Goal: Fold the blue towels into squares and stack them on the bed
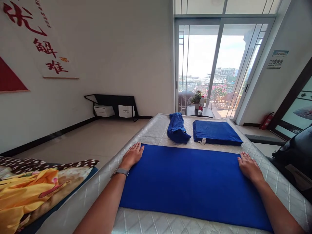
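A blue towel [192, 182] lies spread flat across the near part of a quilted mattress [156, 130], its left and right edges close to the mattress sides, with bare floor open to the left. The left hand [133, 156] rests palm down on the towel's far left corner, fingers straight and together, gripping nothing. The right hand [248, 166] lies flat on the far right corner, likewise holding nothing. Beyond sit a rumpled towel [176, 128] and a folded stack [215, 132], just apart.
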The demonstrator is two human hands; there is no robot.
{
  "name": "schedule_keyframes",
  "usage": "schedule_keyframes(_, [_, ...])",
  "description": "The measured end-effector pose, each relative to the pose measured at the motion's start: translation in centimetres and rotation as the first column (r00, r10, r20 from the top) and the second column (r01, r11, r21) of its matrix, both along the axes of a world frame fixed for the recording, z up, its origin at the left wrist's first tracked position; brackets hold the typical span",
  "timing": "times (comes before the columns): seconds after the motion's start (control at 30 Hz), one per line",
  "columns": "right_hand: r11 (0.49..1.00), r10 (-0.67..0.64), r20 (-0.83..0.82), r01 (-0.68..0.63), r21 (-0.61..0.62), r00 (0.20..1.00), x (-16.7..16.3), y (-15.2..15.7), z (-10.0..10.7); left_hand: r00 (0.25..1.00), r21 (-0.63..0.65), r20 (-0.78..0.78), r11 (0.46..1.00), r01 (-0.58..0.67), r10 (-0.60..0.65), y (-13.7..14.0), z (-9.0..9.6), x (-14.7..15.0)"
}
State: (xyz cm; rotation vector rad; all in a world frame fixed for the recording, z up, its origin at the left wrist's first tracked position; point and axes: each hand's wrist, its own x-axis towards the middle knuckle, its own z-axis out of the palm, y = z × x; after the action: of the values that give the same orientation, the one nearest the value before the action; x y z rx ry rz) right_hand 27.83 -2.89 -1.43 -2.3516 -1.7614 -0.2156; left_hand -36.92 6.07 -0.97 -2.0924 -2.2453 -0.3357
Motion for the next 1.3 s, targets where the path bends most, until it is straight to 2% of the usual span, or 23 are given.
schedule_keyframes(0.1, [0.996, 0.081, 0.039, -0.082, 0.026, 0.996, -3.8, -0.7, 1.6, 0.999, 0.043, 0.023, 0.999, 0.033, -0.034, -1.4, 1.6, 2.3])
schedule_keyframes(0.2, [0.974, 0.225, 0.013, -0.225, 0.01, 0.974, -10.1, -1.6, 3.1, 0.968, 0.105, 0.015, 0.964, 0.246, -0.249, -3.7, 2.8, 8.3])
schedule_keyframes(0.27, [0.94, 0.34, -0.054, -0.341, -0.001, 0.939, -14.8, -2.5, 3.7, 0.892, 0.179, -0.003, 0.878, 0.445, -0.452, -5.8, 3.0, 13.7])
schedule_keyframes(0.37, [0.856, 0.511, -0.127, -0.517, -0.014, 0.85, -20.9, -3.9, 3.8, 0.762, 0.26, -0.032, 0.731, 0.631, -0.647, -9.0, 2.1, 21.2])
schedule_keyframes(0.43, [0.82, 0.561, -0.134, -0.571, -0.043, 0.817, -23.2, -4.5, 3.4, 0.716, 0.265, -0.029, 0.685, 0.679, -0.698, -10.3, 1.2, 24.1])
schedule_keyframes(0.47, [0.815, 0.565, -0.136, -0.576, -0.065, 0.814, -23.8, -4.7, 3.2, 0.71, 0.25, -0.019, 0.684, 0.685, -0.704, -10.7, 0.8, 24.9])
schedule_keyframes(0.6, [0.827, 0.523, -0.157, -0.543, -0.144, 0.838, -23.9, -4.8, 2.8, 0.737, 0.181, 0.023, 0.728, 0.662, -0.676, -10.6, -0.6, 24.9])
schedule_keyframes(0.77, [0.831, 0.509, -0.165, -0.532, -0.162, 0.845, -23.6, -4.6, 2.7, 0.743, 0.186, 0.022, 0.733, 0.654, -0.669, -10.2, -0.9, 24.4])
schedule_keyframes(0.9, [0.842, 0.485, -0.172, -0.511, -0.171, 0.857, -23.6, -4.7, 2.6, 0.77, 0.126, 0.048, 0.769, 0.627, -0.636, -10.7, -0.2, 24.5])
schedule_keyframes(1.1, [0.876, 0.409, -0.182, -0.441, -0.194, 0.894, -23.2, -5.3, 3.1, 0.827, 0.009, 0.073, 0.83, 0.558, -0.557, -12.0, 1.8, 23.8])
schedule_keyframes(1.2, [0.894, 0.373, -0.183, -0.405, -0.192, 0.91, -22.1, -6.1, 3.3, 0.84, -0.034, 0.08, 0.84, 0.541, -0.537, -12.7, 2.4, 22.2])
schedule_keyframes(1.3, [0.904, 0.353, -0.181, -0.384, -0.188, 0.918, -19.7, -7.4, 3.1, 0.841, -0.051, 0.084, 0.841, 0.539, -0.534, -13.1, 2.4, 19.3])
